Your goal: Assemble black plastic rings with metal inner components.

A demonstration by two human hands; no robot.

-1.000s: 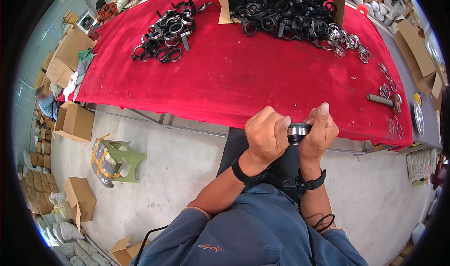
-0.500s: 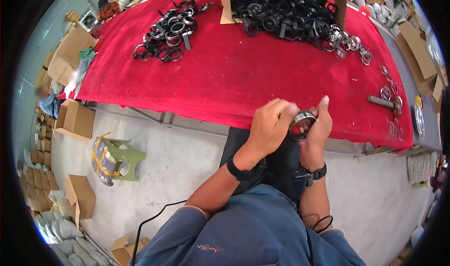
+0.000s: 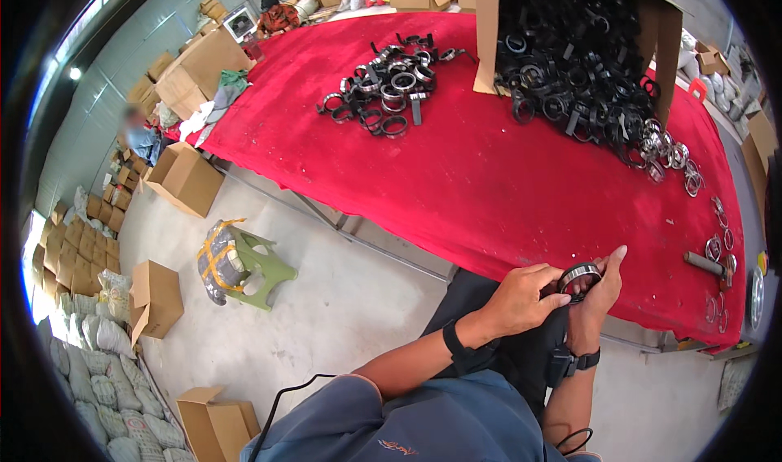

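Between left grip [image 3: 520,301] and right [image 3: 601,299], ring [image 3: 579,271]

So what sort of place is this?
Probably a workshop or warehouse: a long table under red cloth with a heap of black rings on it, cardboard boxes standing about, and piled sacks.
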